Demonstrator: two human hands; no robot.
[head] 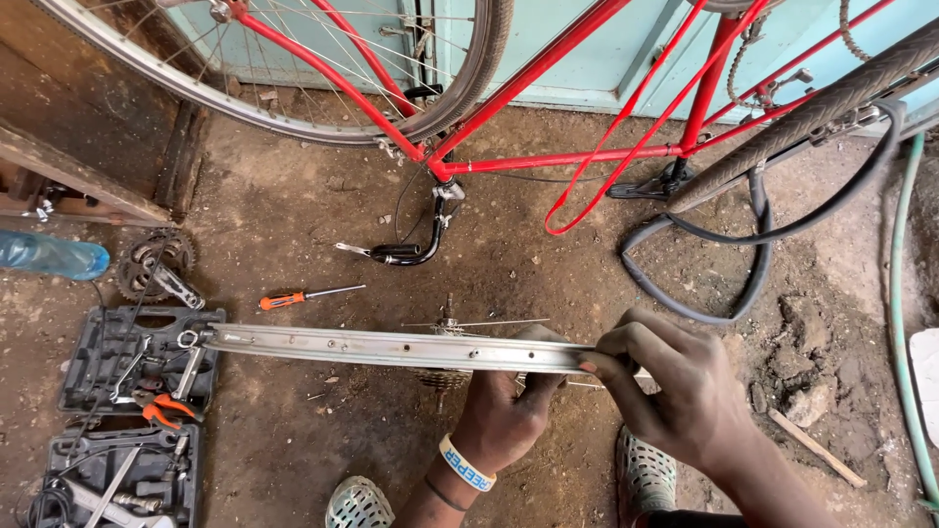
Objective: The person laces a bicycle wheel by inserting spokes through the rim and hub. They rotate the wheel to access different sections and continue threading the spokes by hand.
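Dirt floor, both hands (587, 391) gripping silver wheel rim (391, 347), toolbox (127, 357) nearby

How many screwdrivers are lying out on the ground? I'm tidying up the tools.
1: an orange-handled screwdriver lies on the dirt, above the bare wheel rim that both hands grip. More may sit hidden in the open tool cases at left.

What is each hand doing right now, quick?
Left hand: closed, gripping the silver wheel rim from below.
Right hand: fingers pinching the rim's near edge.
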